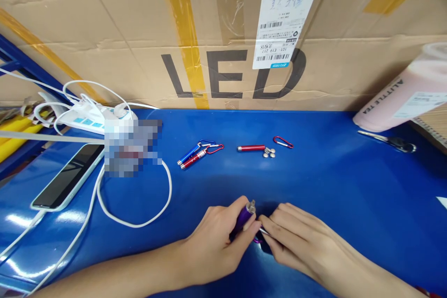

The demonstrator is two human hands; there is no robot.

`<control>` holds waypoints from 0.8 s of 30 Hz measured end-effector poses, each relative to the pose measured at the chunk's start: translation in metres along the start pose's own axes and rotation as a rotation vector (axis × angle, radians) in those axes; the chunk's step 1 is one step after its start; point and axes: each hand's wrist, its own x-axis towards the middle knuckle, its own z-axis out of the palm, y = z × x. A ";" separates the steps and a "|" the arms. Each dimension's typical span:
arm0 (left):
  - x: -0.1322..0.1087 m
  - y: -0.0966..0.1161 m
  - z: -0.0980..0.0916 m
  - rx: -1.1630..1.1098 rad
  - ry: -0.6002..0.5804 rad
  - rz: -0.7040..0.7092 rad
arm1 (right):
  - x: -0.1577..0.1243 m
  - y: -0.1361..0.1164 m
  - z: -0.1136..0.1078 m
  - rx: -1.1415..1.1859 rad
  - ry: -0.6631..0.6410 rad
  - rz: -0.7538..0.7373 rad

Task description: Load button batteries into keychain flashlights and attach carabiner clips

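My left hand [223, 237] is closed around a small purple penlight [240, 221], its silver end pointing up past the thumb. Close beside it, my right hand [296, 233] pinches a purple carabiner [257, 241] with a silver bar, mostly covered by the fingers. Beyond the hands lies a red penlight tube [251, 148], with several button cells [270, 153] at its right end. A loose red carabiner [283, 142] rests to the right of those. Further left, a blue penlight [189, 154] and a second red penlight [194, 159] lie side by side, each with a carabiner.
Across the back of the blue table [331, 172] stands a large cardboard box [139, 32]. On the left are a phone [70, 177], a white power strip [84, 121] and looping white cables [171, 191]. A pink cup [401, 93] and keys [398, 142] sit at the right.
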 end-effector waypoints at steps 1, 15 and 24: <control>-0.001 0.000 -0.001 -0.025 -0.001 0.010 | 0.000 0.001 -0.002 -0.004 0.015 0.006; -0.001 0.006 -0.008 -0.022 -0.175 0.049 | -0.007 0.003 -0.006 0.053 0.223 0.136; -0.001 0.004 -0.003 0.057 -0.149 0.107 | -0.005 0.000 -0.004 0.012 0.209 0.135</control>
